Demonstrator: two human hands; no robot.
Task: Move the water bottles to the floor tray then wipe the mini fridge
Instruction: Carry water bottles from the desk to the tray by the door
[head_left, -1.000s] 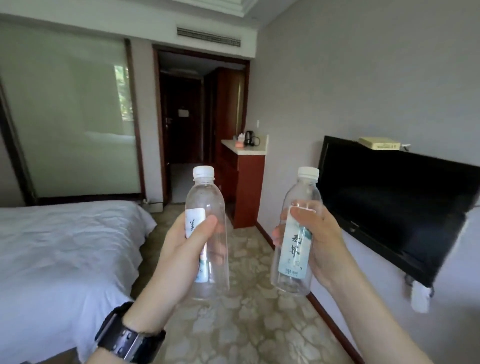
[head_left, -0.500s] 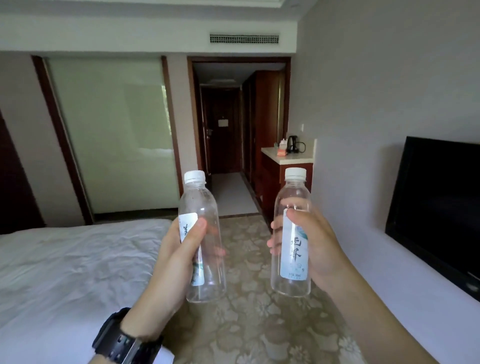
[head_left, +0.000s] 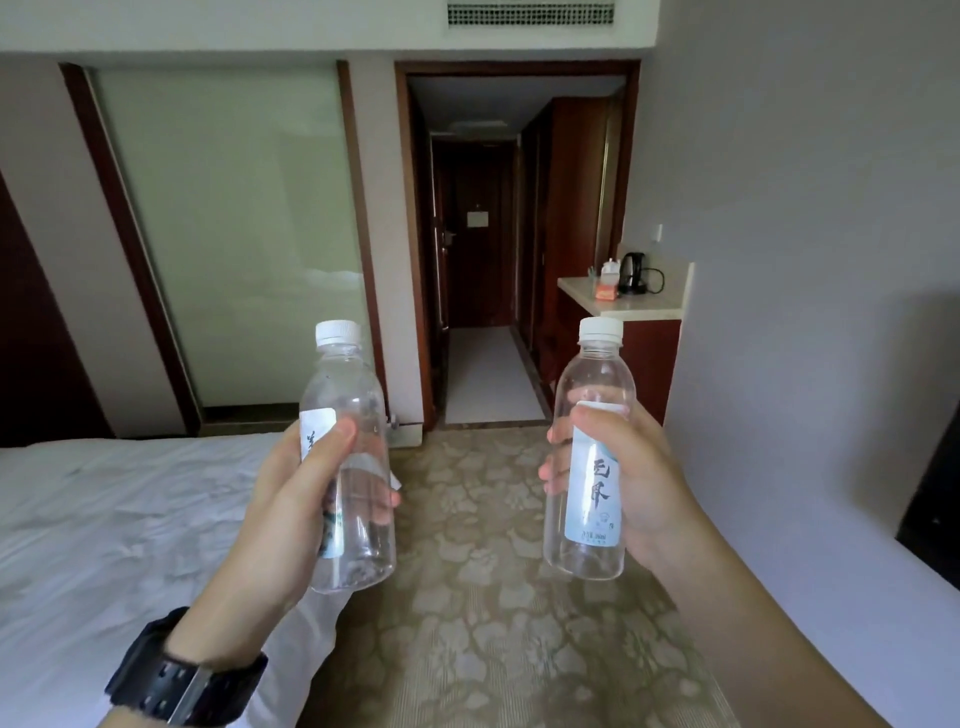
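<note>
Each hand is wrapped round an upright, capped water bottle: the left hand (head_left: 291, 499) grips one bottle (head_left: 350, 467), the right hand (head_left: 631, 478) the other bottle (head_left: 592, 462), both carried above the carpet (head_left: 483, 597). The bottles seem mid-carry; no floor tray or fridge shows, so finding the tray likely comes next.

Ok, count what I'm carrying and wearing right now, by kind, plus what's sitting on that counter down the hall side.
Water bottles: 2, left bottle in the left hand, right bottle in the right hand
Wristwatch: 1
Black kettle on the counter: 1
Small orange-and-white item beside it, too small to identify: 1
Total: 5
</note>
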